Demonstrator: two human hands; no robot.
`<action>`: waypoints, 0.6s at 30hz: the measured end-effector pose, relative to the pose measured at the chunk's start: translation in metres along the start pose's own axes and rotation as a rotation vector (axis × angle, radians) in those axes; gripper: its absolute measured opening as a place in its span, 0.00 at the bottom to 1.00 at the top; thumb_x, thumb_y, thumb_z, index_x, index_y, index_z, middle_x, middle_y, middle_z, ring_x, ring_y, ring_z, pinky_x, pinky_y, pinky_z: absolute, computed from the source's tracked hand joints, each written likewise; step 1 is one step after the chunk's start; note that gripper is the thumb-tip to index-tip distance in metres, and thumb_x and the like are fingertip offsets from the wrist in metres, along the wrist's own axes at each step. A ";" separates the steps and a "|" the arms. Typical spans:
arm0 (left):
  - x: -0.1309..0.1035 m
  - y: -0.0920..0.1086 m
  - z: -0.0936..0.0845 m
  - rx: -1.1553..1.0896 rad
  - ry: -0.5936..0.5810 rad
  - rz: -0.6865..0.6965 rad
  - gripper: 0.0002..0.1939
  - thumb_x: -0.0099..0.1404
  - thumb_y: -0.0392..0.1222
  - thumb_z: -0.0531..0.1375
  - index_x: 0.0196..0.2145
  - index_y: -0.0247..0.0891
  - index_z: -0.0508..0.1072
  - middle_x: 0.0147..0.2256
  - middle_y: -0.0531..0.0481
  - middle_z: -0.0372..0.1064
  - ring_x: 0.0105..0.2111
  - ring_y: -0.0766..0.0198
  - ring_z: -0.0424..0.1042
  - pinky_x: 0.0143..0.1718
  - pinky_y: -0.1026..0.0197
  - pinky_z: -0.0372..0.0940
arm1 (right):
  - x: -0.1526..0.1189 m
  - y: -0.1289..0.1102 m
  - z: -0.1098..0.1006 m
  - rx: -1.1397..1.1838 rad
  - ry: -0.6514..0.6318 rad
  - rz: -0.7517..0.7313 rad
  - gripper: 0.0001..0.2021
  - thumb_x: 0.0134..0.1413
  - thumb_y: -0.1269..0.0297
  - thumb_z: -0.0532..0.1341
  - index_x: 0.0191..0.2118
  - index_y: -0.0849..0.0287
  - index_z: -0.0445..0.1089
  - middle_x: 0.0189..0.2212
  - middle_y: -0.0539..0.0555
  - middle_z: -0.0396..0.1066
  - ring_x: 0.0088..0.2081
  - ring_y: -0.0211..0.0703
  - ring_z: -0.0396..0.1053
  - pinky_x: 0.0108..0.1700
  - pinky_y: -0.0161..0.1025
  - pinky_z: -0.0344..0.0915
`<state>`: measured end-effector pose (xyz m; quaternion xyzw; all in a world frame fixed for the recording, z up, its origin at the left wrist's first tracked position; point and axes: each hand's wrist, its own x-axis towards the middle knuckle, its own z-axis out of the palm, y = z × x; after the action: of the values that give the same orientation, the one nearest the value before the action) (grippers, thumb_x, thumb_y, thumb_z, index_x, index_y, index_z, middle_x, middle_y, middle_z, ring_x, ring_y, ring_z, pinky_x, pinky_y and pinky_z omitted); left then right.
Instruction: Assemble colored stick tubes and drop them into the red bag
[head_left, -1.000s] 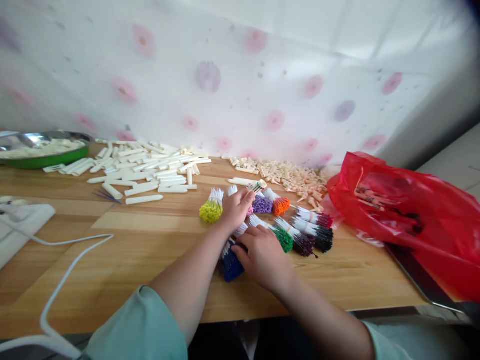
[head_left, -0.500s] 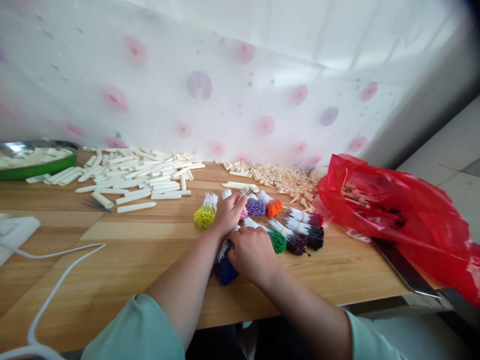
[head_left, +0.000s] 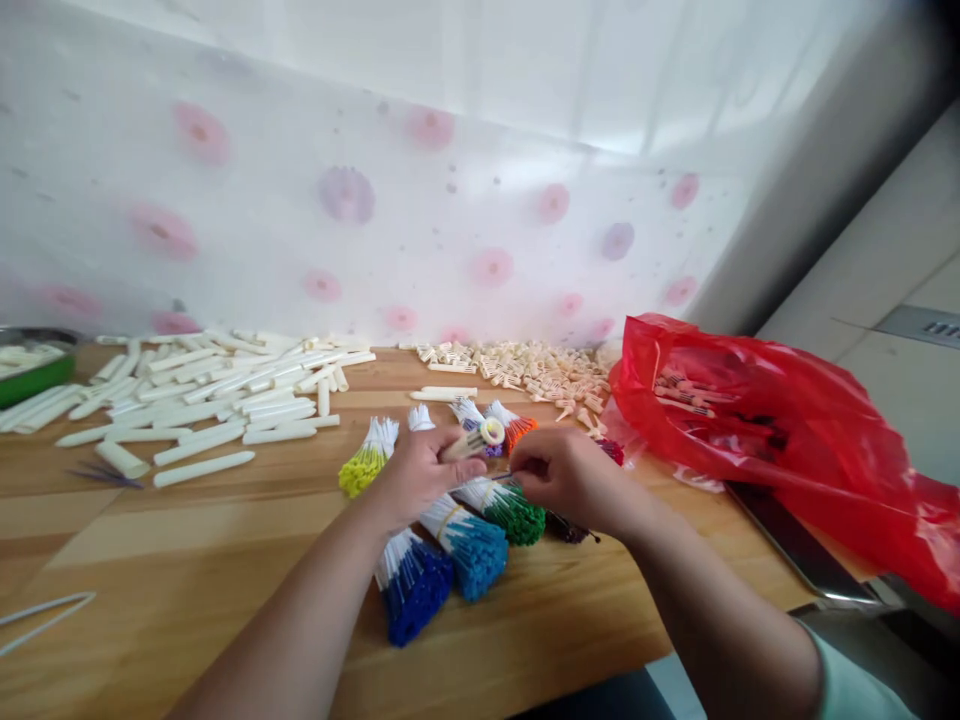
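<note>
My left hand (head_left: 416,475) is closed around a cream pen barrel (head_left: 466,443), whose round open end faces right and shows thin sticks inside. My right hand (head_left: 581,475) pinches a thin pen refill (head_left: 500,477) just right of the barrel, with its far end hidden by the fingers. Beneath and around both hands lie banded bundles of white refills with coloured ends: a dark blue bundle (head_left: 415,590), a light blue bundle (head_left: 471,548), a green bundle (head_left: 517,512), a yellow bundle (head_left: 367,460) and an orange bundle (head_left: 517,428). Purple and dark bundles are partly covered.
A heap of cream tubes (head_left: 225,385) lies at the left, beside a green-rimmed bowl (head_left: 45,375). Small cream parts (head_left: 532,370) are piled along the back. A red plastic bag (head_left: 780,420) with striped pieces inside stands right, over a dark flat object (head_left: 787,535).
My right hand has risen from the bundles and moved right, now with a refill in its fingers. The barrel in my left hand has turned its open end rightward. The view has shifted right.
</note>
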<state>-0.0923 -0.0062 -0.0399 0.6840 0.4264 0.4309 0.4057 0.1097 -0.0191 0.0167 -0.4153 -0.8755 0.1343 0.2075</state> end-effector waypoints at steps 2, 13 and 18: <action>-0.002 0.003 0.002 -0.049 -0.073 -0.047 0.11 0.53 0.47 0.64 0.26 0.35 0.72 0.21 0.57 0.59 0.23 0.69 0.59 0.24 0.67 0.53 | 0.011 0.006 0.005 0.115 0.039 -0.027 0.06 0.43 0.77 0.58 0.24 0.61 0.69 0.19 0.45 0.63 0.23 0.31 0.58 0.25 0.29 0.50; -0.003 -0.003 0.011 -0.408 0.204 -0.130 0.08 0.54 0.43 0.65 0.25 0.36 0.73 0.20 0.55 0.63 0.23 0.68 0.61 0.27 0.64 0.57 | 0.033 0.021 0.055 1.266 0.271 0.107 0.09 0.40 0.66 0.69 0.31 0.58 0.72 0.25 0.48 0.72 0.27 0.34 0.69 0.33 0.34 0.68; -0.003 -0.007 0.016 -0.370 0.240 -0.099 0.08 0.53 0.44 0.65 0.27 0.38 0.74 0.21 0.55 0.64 0.23 0.67 0.62 0.27 0.64 0.58 | 0.027 0.018 0.054 1.179 0.368 0.072 0.05 0.47 0.63 0.66 0.28 0.58 0.71 0.23 0.49 0.72 0.26 0.36 0.69 0.32 0.35 0.68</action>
<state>-0.0798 -0.0101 -0.0514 0.5198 0.4182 0.5599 0.4912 0.0811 0.0095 -0.0315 -0.2765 -0.5890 0.5288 0.5449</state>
